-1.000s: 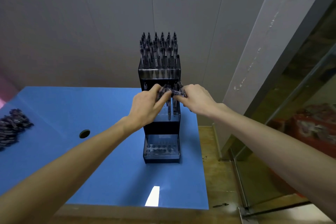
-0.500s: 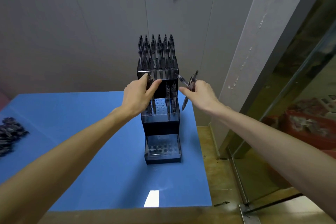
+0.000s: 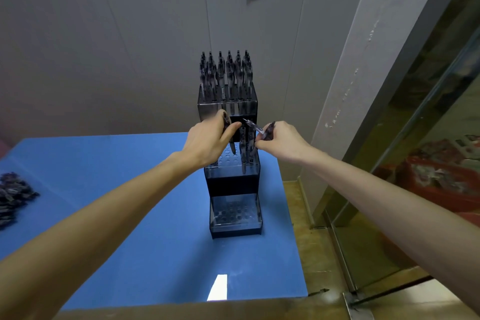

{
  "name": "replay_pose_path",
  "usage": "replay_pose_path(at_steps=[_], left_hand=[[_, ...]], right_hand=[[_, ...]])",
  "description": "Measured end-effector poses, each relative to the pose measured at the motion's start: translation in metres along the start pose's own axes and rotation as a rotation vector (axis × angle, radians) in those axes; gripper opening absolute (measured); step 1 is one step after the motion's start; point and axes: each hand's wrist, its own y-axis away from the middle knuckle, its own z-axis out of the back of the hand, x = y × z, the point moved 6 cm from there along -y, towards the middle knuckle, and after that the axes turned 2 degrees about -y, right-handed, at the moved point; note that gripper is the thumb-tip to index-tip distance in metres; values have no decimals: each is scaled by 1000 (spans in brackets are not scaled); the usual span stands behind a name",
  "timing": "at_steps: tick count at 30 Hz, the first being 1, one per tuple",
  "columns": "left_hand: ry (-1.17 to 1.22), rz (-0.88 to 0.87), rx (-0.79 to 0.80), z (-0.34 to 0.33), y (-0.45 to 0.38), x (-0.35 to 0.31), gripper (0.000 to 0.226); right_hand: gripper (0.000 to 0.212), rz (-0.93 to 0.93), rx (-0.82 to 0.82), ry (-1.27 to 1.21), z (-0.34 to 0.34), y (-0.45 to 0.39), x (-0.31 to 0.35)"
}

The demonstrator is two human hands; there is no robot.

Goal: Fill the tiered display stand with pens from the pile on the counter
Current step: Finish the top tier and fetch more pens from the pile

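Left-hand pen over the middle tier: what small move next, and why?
Probably lower the pen in the left hand straight down into an empty hole of the middle tier: its tip hangs just above open holes, while the right hand holds spare pens.

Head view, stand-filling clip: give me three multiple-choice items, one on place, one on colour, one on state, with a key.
1. Where is the pen pile?
A. far left of the counter
B. in front of the stand
C. on the floor

2. What colour is the counter?
A. white
B. blue
C. green

3. How full is the stand's bottom tier?
A. packed
B. half full
C. empty

Key: 1 A, the pile lies at the left edge; 2 B, the top is blue; 3 C, only open holes show.
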Motion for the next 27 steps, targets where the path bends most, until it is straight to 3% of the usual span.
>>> replay_pose_path(at_steps=[7,10,17,22,27], left_hand=[[-22,-12,93,-12,-2,0,41],[-6,-9,128,-17,-3,0,39],[-84,-48,208,-20,-12,-7,38],[-102,5,382,-38,-11,-2,29],[-5,71,380,-49,-3,13,34]], right_hand=[[28,-69,56,146,-3,-7,10],[20,-98,65,189,-10,-12,9],[27,-123,-65,285,-13,-8,9],[30,-205,-53,188,-22,-6,1],[33,-125,-4,116,-20,-2,-5]])
